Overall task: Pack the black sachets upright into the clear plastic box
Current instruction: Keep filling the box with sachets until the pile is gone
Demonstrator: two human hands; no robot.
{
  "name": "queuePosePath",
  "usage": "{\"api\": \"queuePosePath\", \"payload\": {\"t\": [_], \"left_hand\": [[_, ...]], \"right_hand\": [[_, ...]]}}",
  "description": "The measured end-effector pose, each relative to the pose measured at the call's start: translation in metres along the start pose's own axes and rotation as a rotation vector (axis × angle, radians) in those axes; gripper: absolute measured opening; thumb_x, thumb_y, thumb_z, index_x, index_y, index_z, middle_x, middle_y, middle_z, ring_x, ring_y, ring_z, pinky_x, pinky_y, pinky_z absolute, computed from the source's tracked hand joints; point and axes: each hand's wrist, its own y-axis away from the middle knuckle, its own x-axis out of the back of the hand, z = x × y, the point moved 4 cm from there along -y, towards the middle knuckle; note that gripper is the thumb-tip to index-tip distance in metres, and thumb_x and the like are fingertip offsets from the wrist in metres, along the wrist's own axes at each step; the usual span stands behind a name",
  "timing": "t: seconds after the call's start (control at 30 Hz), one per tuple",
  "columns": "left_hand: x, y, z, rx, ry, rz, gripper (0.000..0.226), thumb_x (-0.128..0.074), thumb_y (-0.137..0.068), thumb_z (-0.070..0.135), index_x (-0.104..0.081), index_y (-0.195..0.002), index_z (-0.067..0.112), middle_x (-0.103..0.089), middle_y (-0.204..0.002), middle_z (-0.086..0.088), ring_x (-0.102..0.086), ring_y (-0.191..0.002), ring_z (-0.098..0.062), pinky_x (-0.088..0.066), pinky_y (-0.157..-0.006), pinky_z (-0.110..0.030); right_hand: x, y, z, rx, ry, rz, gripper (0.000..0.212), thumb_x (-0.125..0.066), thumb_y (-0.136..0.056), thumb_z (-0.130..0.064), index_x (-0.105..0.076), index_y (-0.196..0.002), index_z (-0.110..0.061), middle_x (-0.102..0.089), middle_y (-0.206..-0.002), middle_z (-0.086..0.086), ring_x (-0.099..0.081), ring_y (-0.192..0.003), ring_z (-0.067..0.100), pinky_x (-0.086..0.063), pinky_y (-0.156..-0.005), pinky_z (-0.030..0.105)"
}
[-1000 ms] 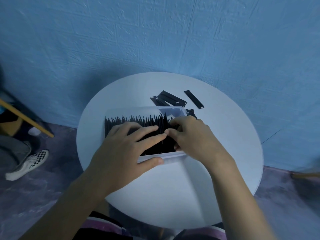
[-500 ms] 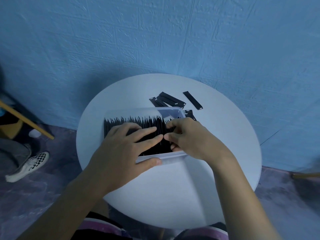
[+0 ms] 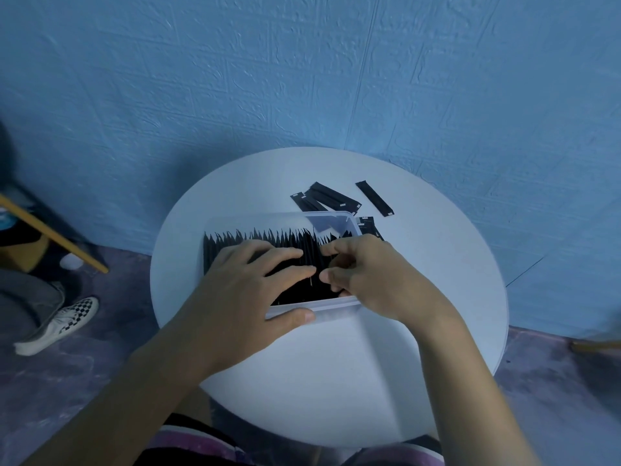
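Sachets [image 3: 292, 243] showing black, loose ones carrying white end tabs. Box [image 3: 332, 311] reading clear. Table [image 3: 336, 381] appearing white. Wall [image 3: 302, 79] showing blue, embossed. Shoe [image 3: 67, 314] showing black-white checks. Shirt [image 3: 188, 442] showing purple-black stripes. Floor [image 3: 50, 381] appearing mottled purple-grey.

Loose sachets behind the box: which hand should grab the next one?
Right, likely. The right hand sits at the right end of the box, nearest the loose sachets on the table beyond it. The left hand lies spread over the packed row, thumb on the near wall, steadying it.
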Motion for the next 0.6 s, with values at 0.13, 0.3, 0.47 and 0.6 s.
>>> {"api": "queuePosePath", "payload": {"t": [0.13, 0.3, 0.47, 0.6], "left_hand": [[-0.004, -0.003, 0.003, -0.019, -0.027, -0.048, 0.064, -0.042, -0.089, 0.072, -0.048, -0.142, 0.037, -0.043, -0.153, 0.014, -0.044, -0.134, -0.017, -0.037, -0.108, -0.045], [-0.006, -0.003, 0.002, -0.024, -0.05, -0.039, 0.061, -0.042, -0.09, 0.071, -0.054, -0.139, 0.038, -0.047, -0.151, 0.015, -0.047, -0.132, -0.017, -0.037, -0.107, -0.044], [-0.006, -0.003, 0.004, -0.05, -0.065, -0.022, 0.056, -0.042, -0.092, 0.068, -0.054, -0.139, 0.04, -0.051, -0.147, 0.01, -0.049, -0.128, -0.021, -0.04, -0.104, -0.047], [-0.007, -0.003, 0.003, -0.028, -0.072, -0.043, 0.052, -0.043, -0.091, 0.068, -0.058, -0.133, 0.04, -0.051, -0.146, 0.011, -0.048, -0.129, -0.02, -0.039, -0.105, -0.046]], "right_hand": [[-0.001, -0.001, 0.004, 0.008, 0.007, 0.002, 0.029, -0.07, -0.089, -0.025, -0.067, -0.117, -0.028, -0.072, -0.079, -0.005, -0.071, -0.079, 0.009, -0.059, -0.086, 0.043], [0.003, 0.0, 0.006, 0.022, -0.032, -0.038, 0.027, -0.055, -0.097, -0.011, -0.072, -0.113, -0.025, -0.073, -0.087, -0.003, -0.072, -0.074, 0.008, -0.06, -0.085, 0.044], [0.003, 0.002, 0.002, 0.036, -0.025, -0.041, 0.03, -0.049, -0.099, -0.006, -0.073, -0.106, -0.023, -0.073, -0.088, -0.002, -0.072, -0.071, 0.01, -0.06, -0.085, 0.04], [0.012, 0.003, 0.003, 0.019, -0.164, -0.02, 0.028, -0.048, -0.101, -0.003, -0.071, -0.111, -0.015, -0.073, -0.088, 0.004, -0.07, -0.07, 0.012, -0.06, -0.073, 0.027]]}}
